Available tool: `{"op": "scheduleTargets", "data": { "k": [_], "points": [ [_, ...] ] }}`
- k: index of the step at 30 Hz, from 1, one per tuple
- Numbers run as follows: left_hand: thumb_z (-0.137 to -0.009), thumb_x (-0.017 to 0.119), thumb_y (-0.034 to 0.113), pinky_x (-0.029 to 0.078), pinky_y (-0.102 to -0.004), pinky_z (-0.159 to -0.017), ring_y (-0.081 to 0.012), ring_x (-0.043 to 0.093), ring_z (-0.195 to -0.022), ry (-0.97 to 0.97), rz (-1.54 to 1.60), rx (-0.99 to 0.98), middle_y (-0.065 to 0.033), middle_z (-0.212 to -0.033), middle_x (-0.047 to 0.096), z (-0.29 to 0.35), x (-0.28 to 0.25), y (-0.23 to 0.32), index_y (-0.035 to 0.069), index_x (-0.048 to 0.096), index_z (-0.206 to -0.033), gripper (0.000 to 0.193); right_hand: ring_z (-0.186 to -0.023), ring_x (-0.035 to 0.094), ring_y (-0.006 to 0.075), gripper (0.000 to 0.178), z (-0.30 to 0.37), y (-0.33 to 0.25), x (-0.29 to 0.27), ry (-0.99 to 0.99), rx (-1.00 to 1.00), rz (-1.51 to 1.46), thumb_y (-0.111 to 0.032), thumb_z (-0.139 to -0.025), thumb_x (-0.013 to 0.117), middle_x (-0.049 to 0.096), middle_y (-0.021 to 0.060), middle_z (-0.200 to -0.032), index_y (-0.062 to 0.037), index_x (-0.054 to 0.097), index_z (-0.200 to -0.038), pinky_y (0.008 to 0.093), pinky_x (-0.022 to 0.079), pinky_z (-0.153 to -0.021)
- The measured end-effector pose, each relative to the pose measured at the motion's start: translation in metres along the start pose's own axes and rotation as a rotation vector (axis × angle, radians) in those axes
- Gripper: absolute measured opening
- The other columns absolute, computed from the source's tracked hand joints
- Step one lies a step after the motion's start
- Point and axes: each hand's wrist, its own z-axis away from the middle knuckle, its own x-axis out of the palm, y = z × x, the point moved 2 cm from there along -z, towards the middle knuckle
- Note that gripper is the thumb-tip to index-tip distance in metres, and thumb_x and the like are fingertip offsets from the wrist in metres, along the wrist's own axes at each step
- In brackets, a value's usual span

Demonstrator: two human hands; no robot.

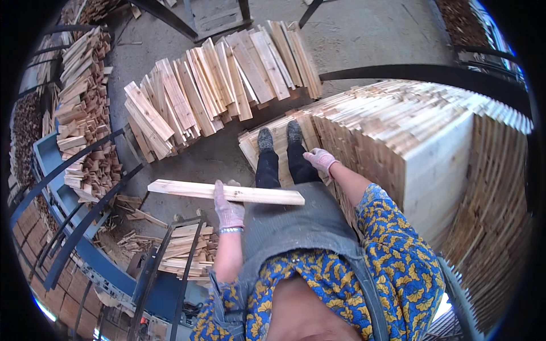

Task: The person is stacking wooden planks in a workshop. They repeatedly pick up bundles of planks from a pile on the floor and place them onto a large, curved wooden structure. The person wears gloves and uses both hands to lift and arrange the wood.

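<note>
A pale wooden board (261,195) lies crosswise in front of my body, held by my left hand (228,211). The gloved fingers and thumb wrap round it left of its middle, with the fingertips partly hidden behind. My right hand (319,159), gloved too, hangs in front of my right thigh, beside the big stack of boards (369,122). Its fingers are loosely bent and apart from the thumb, and nothing shows in them. My dark shoes (265,140) rest over low wooden boards at the stack's left end.
Ahead lies a long row of leaning boards (219,85). To the left, a heap of short offcuts (85,125) stands beside blue machinery (105,258) and dark metal bars (79,244). A rack of boards (185,247) sits at lower left. A dark curved bar (421,73) crosses behind the stack.
</note>
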Motion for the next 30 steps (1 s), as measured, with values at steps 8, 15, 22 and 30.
{"op": "scheduleTargets", "data": {
  "k": [8,15,22,30],
  "points": [
    [-0.096,0.062,0.044,0.052,-0.0467,-0.090,-0.0271,0.060,-0.099,-0.077,0.126,-0.032,-0.0142,-0.107,0.061,-0.085,0.022,-0.083,0.007,0.053,-0.116,0.043,-0.108,0.069,0.0330,0.074,-0.253,-0.088,0.019,-0.176,-0.214,0.015,-0.058,-0.090,0.062,0.070,0.0276,-0.111,0.0062,0.062,-0.127,0.0409,0.052,-0.092],
    [-0.092,0.064,0.052,0.044,-0.0452,-0.097,-0.0254,0.055,-0.106,-0.113,0.421,-0.154,-0.0141,-0.112,0.056,-0.161,0.041,-0.139,0.002,0.047,-0.126,0.063,-0.136,0.051,0.0389,0.100,-0.464,-0.133,0.134,0.029,-0.241,-0.229,-0.060,-0.082,0.069,0.050,0.0337,-0.144,0.0145,0.043,-0.143,0.0387,0.041,-0.112],
    [-0.091,0.068,0.046,0.040,-0.0461,-0.100,-0.0271,0.052,-0.109,-0.137,0.403,-0.231,-0.0146,-0.113,0.053,-0.185,0.046,-0.156,0.001,0.040,-0.135,0.068,-0.130,0.056,0.0377,0.099,-0.501,-0.200,0.207,0.146,0.223,-0.276,-0.054,-0.073,0.080,0.048,0.0255,-0.147,-0.0024,0.040,-0.147,0.0428,0.046,-0.109],
    [-0.084,0.074,0.042,0.039,-0.0468,-0.101,-0.0257,0.051,-0.109,-0.098,0.424,-0.244,-0.0124,-0.112,0.052,-0.190,0.059,-0.146,0.003,0.040,-0.134,0.072,-0.126,0.059,0.0362,0.082,-0.496,-0.252,0.191,0.273,0.043,-0.391,-0.039,-0.074,0.079,0.062,0.0247,-0.133,-0.0015,0.050,-0.141,0.0414,0.047,-0.107]
  ]
}}
